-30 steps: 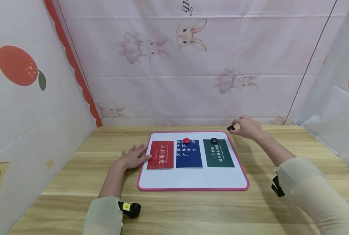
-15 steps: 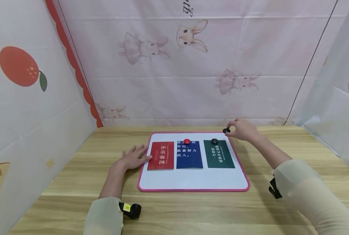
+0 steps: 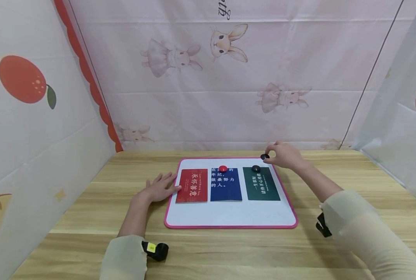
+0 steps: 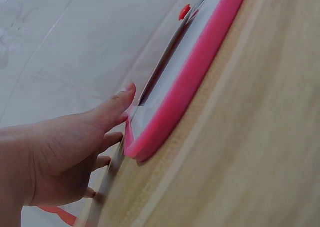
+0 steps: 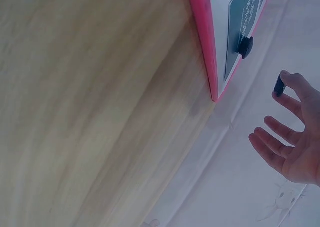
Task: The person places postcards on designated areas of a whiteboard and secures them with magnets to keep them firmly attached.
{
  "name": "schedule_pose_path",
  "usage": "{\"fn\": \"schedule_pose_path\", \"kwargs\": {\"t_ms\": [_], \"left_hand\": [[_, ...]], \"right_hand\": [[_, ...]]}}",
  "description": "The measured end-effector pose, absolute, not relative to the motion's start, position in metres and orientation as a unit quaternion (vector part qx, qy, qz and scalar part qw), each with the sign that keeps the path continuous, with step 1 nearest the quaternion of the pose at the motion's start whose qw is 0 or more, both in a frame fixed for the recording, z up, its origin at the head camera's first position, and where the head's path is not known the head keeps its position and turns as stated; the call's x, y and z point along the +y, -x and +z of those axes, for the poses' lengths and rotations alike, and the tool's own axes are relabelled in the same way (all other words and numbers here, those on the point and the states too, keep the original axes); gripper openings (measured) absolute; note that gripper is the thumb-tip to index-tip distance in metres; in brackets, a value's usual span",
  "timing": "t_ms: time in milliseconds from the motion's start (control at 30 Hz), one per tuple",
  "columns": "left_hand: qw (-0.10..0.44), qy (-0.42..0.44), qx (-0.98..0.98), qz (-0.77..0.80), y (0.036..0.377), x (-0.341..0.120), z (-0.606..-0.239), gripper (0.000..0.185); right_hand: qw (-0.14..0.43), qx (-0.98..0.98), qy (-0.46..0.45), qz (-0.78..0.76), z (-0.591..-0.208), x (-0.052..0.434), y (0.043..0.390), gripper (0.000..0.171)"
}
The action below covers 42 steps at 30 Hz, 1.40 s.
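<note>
Between thumb and index finger, my right hand (image 3: pixel 286 155) pinches a round black magnet (image 3: pixel 264 156) near the far right corner of a pink-rimmed whiteboard (image 3: pixel 229 214). In the right wrist view that magnet (image 5: pixel 279 86) is held apart from the board, the other fingers spread. My left hand (image 3: pixel 159 188) lies with extended fingers at the board's left edge, thumb by a red card (image 3: pixel 192 190). A blue card (image 3: pixel 225 194) in the middle bears a red magnet (image 3: pixel 222 168) at its top. Another black magnet (image 3: pixel 256 168) sits atop a green card (image 3: pixel 264 190).
The whiteboard lies flat on a wood-grain table (image 3: pixel 208 252). A pink curtain (image 3: pixel 208 97) with rabbit prints hangs behind it, and a fruit-patterned sheet (image 3: pixel 36 136) stands at the left. Each wrist wears a black camera strap.
My right hand has moved left with the pinched black magnet, from beyond the board's right side to its far right corner. The left hand has stayed in place.
</note>
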State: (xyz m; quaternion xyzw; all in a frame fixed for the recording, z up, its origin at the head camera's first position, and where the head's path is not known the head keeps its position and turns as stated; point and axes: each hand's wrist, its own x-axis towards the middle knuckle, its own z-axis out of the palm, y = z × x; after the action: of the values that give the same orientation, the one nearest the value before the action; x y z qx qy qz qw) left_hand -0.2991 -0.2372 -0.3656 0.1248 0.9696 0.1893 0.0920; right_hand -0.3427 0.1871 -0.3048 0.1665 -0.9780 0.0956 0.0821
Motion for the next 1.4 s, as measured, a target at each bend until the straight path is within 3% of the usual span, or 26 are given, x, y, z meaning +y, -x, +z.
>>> {"fn": "schedule_pose_path", "kwargs": {"t_ms": [667, 1400], "left_hand": [[0.094, -0.121, 0.969, 0.193, 0.299, -0.238, -0.367, 0.072], [0.106, -0.105, 0.967, 0.205, 0.301, -0.237, -0.365, 0.055]], "right_hand": [[0.092, -0.975, -0.183, 0.09, -0.306, 0.166, 0.343, 0.034], [0.074, -0.976, -0.18, 0.099, -0.304, 0.136, 0.345, 0.035]]}}
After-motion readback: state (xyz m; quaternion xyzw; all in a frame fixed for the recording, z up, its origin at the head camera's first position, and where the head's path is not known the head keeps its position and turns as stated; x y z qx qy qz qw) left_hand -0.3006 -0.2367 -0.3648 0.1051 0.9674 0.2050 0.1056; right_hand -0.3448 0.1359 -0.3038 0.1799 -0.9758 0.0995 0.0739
